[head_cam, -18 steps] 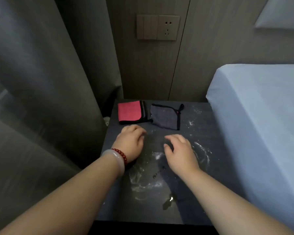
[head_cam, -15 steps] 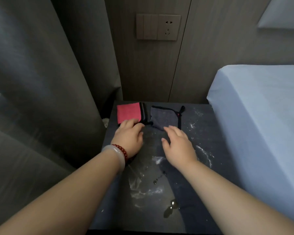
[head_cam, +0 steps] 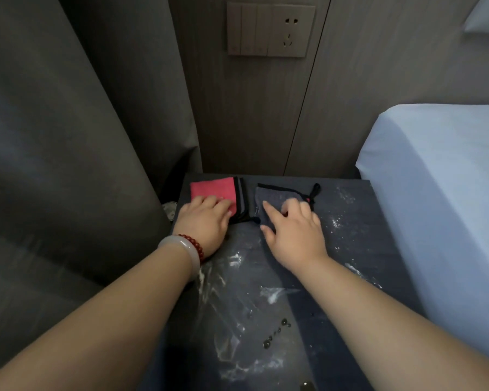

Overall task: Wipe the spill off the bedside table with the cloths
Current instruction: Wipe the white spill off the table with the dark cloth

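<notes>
Dark bedside table sits btwn a grey curtain on the left and a bed w/ pale blue sheet on the right. Two folded cloths lie side by side at the table's back edge, near the wall: red cloth w/ black trim at back left, grey cloth w/ black edging and a small loop just right of it, apart by a narrow gap.

Left hand lies palm-down on the red cloth's near edge, fingers flat and loosely spread, not clenched; no grasp seen. Wrist carries a pale bangle and a red bead bracelet.

Right hand rests on the grey cloth's near part, fingers spread, index extended, tips pressing the fabric; not gripping.

Spill: whitish wet streaks and drops spread over the table's middle and front, btwn and under the forearms, more specks toward the right back. Wall plate w/ switches and socket above.
</notes>
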{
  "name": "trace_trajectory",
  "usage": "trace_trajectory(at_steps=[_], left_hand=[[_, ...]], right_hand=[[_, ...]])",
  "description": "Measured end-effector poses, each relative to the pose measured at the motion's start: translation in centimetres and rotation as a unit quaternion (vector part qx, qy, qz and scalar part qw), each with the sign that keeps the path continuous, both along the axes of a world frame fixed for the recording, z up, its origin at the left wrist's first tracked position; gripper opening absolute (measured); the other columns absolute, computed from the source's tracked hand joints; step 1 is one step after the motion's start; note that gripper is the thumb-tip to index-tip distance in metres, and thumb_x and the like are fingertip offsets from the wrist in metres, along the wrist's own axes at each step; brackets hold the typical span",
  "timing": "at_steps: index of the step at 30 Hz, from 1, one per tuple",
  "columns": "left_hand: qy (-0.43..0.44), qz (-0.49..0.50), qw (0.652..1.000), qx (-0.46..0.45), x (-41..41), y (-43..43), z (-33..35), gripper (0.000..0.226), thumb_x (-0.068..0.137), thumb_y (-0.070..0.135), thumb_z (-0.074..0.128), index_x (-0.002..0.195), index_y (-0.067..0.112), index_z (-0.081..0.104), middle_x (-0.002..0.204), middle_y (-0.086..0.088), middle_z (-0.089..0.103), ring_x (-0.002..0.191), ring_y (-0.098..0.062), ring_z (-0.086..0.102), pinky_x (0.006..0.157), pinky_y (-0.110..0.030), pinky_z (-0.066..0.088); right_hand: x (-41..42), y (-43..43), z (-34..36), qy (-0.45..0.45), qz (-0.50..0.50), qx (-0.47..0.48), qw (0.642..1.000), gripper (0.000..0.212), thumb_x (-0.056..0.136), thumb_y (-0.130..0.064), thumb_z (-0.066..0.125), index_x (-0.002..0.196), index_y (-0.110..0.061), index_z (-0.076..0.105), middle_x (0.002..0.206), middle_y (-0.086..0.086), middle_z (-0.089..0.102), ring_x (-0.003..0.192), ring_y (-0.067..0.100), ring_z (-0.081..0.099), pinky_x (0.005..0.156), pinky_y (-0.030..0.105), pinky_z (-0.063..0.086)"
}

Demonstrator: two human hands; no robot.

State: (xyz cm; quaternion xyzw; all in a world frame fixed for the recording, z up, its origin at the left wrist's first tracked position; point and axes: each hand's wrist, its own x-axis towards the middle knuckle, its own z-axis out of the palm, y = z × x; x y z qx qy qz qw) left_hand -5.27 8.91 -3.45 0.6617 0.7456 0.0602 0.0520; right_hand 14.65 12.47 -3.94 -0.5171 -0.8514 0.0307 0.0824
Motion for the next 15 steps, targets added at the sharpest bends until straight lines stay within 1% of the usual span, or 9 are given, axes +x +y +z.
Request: trace_trajectory(at_steps=[1, 2, 3, 4, 6, 8, 11, 13, 15], left_hand=[[0.006, 0.002, 1.0, 0.002, 0.0, 0.5, 0.1, 0.044, 0.1, 0.042, 0.029, 0.144, 0.034, 0.035, 0.135, 0.003, 0.047, 0.122, -0.023, 0.038, 0.099, -0.039, 0.032], [0.014, 0.006, 1.0, 0.002, 0.2, 1.0, 0.0, 0.046, 0.1, 0.042, 0.03, 0.145, 0.034, 0.033, 0.131, 0.001, 0.047, 0.119, -0.024, 0.038, 0.098, -0.039, 0.032], [0.017, 0.011, 1.0, 0.001, 0.4, 1.3, -0.1, 0.047, 0.1, 0.043, 0.031, 0.145, 0.033, 0.034, 0.13, 0.0, 0.045, 0.119, -0.024, 0.037, 0.1, -0.038, 0.031], [0.009, 0.017, 1.0, 0.004, 0.7, 1.4, -0.4, 0.046, 0.099, 0.042, 0.032, 0.144, 0.031, 0.037, 0.132, -0.001, 0.042, 0.121, -0.024, 0.035, 0.102, -0.038, 0.029], [-0.032, 0.034, 0.999, 0.005, 1.1, 1.4, -1.2, 0.044, 0.1, 0.039, 0.034, 0.143, 0.029, 0.039, 0.145, -0.004, 0.034, 0.135, -0.025, 0.025, 0.11, -0.04, 0.02], [-0.047, 0.036, 0.998, -0.012, 1.3, 1.3, -1.7, 0.046, 0.101, 0.038, 0.028, 0.147, 0.03, 0.029, 0.159, -0.001, 0.017, 0.146, -0.022, 0.008, 0.117, -0.04, 0.008], [-0.041, 0.031, 0.997, -0.052, 1.2, 1.7, -1.6, 0.05, 0.101, 0.04, 0.023, 0.151, 0.034, 0.017, 0.162, 0.003, 0.004, 0.147, -0.018, -0.002, 0.117, -0.04, 0.001], [-0.039, 0.034, 0.995, -0.082, 1.1, 2.0, -1.5, 0.052, 0.101, 0.041, 0.02, 0.151, 0.035, 0.009, 0.162, 0.004, -0.001, 0.147, -0.018, -0.006, 0.117, -0.04, 0.0], [-0.032, 0.036, 0.993, -0.103, 1.1, 2.3, -1.4, 0.053, 0.101, 0.041, 0.019, 0.152, 0.036, 0.004, 0.162, 0.004, -0.006, 0.147, -0.018, -0.009, 0.117, -0.04, -0.002]], right_hand=[[-0.2, 0.7, -0.3, 0.005, 0.006, -0.025, 1.0, 0.05, 0.095, -0.048, 0.039, 0.143, -0.038, 0.031, 0.146, 0.004, 0.032, 0.135, 0.029, 0.023, 0.112, 0.044, 0.023], [-0.3, 1.2, -0.8, -0.001, 0.013, -0.059, 0.998, 0.05, 0.097, -0.049, 0.031, 0.145, -0.042, 0.021, 0.157, 0.002, 0.013, 0.144, 0.026, 0.006, 0.117, 0.042, 0.009], [-0.3, 1.6, -1.3, -0.015, 0.017, -0.087, 0.996, 0.05, 0.098, -0.05, 0.024, 0.147, -0.044, 0.012, 0.159, -0.002, -0.001, 0.145, 0.021, -0.006, 0.118, 0.04, 0.0], [-0.3, 1.9, -1.8, -0.024, 0.019, -0.097, 0.995, 0.05, 0.099, -0.049, 0.02, 0.147, -0.043, 0.008, 0.159, -0.004, -0.006, 0.145, 0.018, -0.01, 0.117, 0.038, -0.004], [-0.1, 2.6, -2.0, -0.007, 0.006, -0.09, 0.996, 0.049, 0.1, -0.045, 0.021, 0.148, -0.04, 0.011, 0.159, -0.004, -0.002, 0.146, 0.017, -0.006, 0.117, 0.036, -0.003], [0.2, 3.4, -2.0, 0.013, -0.055, -0.088, 0.995, 0.049, 0.1, -0.04, 0.022, 0.148, -0.036, 0.016, 0.16, -0.003, 0.003, 0.146, 0.018, -0.001, 0.117, 0.035, -0.001], [-0.4, 3.4, -1.8, 0.015, -0.105, -0.086, 0.991, 0.051, 0.099, -0.04, 0.023, 0.149, -0.031, 0.019, 0.159, -0.001, 0.01, 0.145, 0.021, 0.005, 0.117, 0.038, 0.004], [-1.1, 2.1, -1.9, 0.024, -0.062, -0.028, 0.997, 0.049, 0.097, -0.042, 0.031, 0.144, -0.03, 0.034, 0.154, -0.001, 0.029, 0.14, 0.023, 0.023, 0.11, 0.041, 0.021], [-0.8, 1.1, -1.6, 0.046, 0.004, 0.039, 0.998, 0.043, 0.093, -0.04, 0.043, 0.135, -0.028, 0.05, 0.138, 0.0, 0.049, 0.124, 0.025, 0.041, 0.096, 0.041, 0.034]])
